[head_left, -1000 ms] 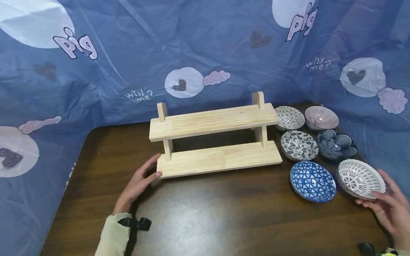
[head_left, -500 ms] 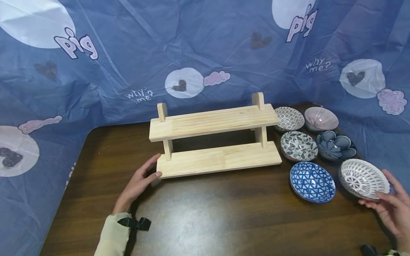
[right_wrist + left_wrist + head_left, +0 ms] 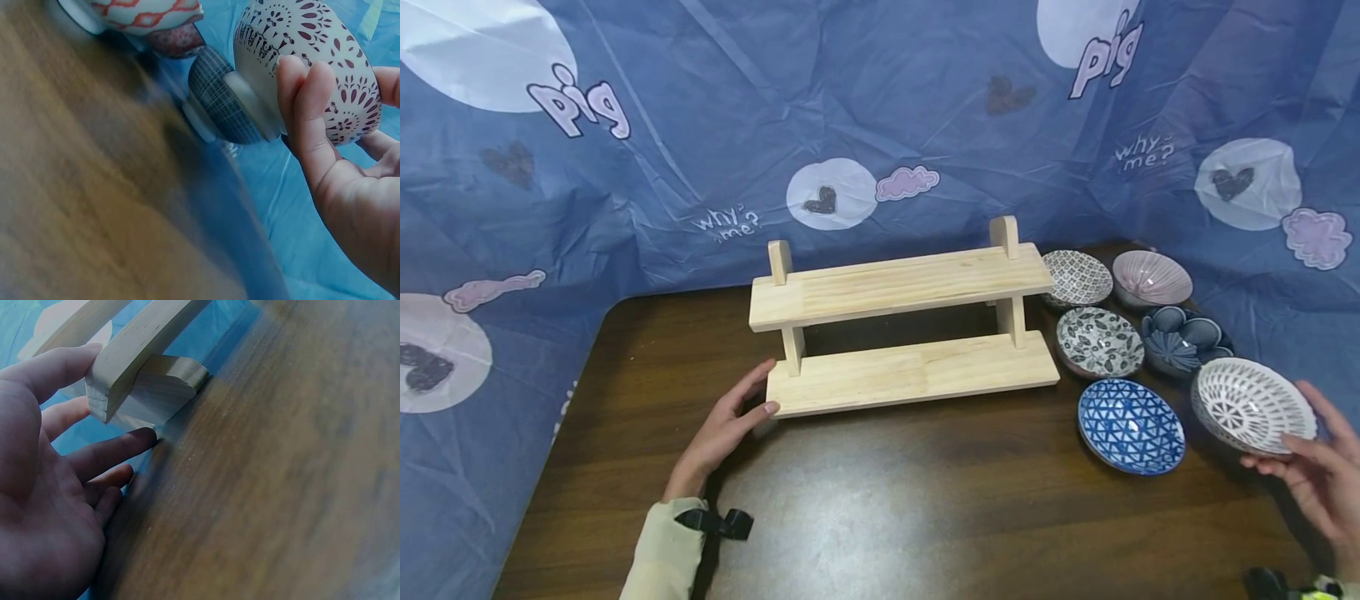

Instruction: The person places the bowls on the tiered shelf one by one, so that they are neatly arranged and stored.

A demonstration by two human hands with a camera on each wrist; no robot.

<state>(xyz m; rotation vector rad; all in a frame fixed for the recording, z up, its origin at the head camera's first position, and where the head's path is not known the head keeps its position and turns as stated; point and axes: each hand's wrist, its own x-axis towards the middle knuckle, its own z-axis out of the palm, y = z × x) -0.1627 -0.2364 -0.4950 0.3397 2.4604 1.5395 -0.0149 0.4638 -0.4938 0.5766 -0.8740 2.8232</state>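
A light wooden two-tier shelf (image 3: 880, 375) stands on the table. My left hand (image 3: 722, 433) holds the left end of its lower board, thumb at the front corner and index finger at the back one; the other fingers (image 3: 115, 450) extend below the board. At the right, my right hand (image 3: 1318, 475) grips a white bowl (image 3: 1251, 404) by its side, thumb at the rim and fingers underneath. This bowl is tilted above the table, and dark petal patterns cover its outside (image 3: 347, 94). A blue triangle-patterned bowl (image 3: 1131, 425) sits just left of it.
Behind the held bowl stand a blue-grey petal bowl (image 3: 1176, 342), a leaf-patterned bowl (image 3: 1099, 340), a lattice-patterned bowl (image 3: 1077, 277) and a pinkish striped bowl (image 3: 1152, 277). Blue printed cloth (image 3: 880, 108) hangs around the brown table (image 3: 925, 517).
My right hand has raised the white bowl and shifted it slightly right, bringing it partly over the petal bowl's front in the head view. The left hand and shelf stay in place.
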